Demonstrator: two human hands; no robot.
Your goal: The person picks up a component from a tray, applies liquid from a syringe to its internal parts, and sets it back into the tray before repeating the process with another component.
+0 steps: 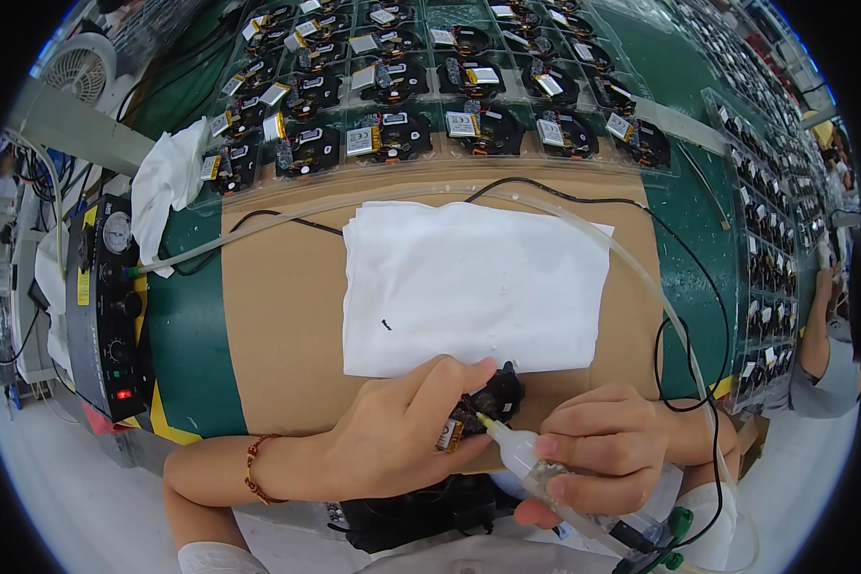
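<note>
By white cloth [469, 287]: left hand [392, 430] grasping black module [502, 394], right hand [607, 450] clutching dispensing syringe [519, 452]; tremor could skid tip [487, 421].

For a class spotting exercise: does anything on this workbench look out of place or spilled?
A small black sliver lies on the white cloth, left of its middle, stark against it; debris or part, I cannot tell.

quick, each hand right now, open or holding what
Left hand: closed, holding a small black electronic assembly.
Right hand: closed, grip around a dispensing syringe, tip at the assembly.
</note>
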